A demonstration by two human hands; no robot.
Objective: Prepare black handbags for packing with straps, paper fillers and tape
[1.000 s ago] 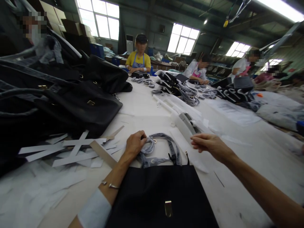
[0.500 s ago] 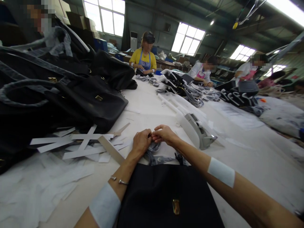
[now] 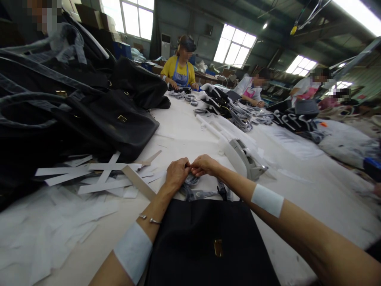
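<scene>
A black handbag [image 3: 208,242] with a gold clasp lies flat on the white table right in front of me. Its handles [image 3: 196,190], wrapped in grey paper, stretch away from me. My left hand [image 3: 177,172] is closed on the wrapped handle at its far end. My right hand [image 3: 204,165] meets it fingertip to fingertip, pinched on the same wrapping. Both forearms carry a white band.
A heap of black handbags [image 3: 89,115] fills the left. White paper strips [image 3: 98,174] and scraps lie beside my left arm. A grey tape dispenser [image 3: 245,157] stands just right of my hands. Other people work at the table's far end among wrapped handles [image 3: 238,115].
My right hand came in from the right and joined the left hand on the wrapped handle. The view has shifted slightly.
</scene>
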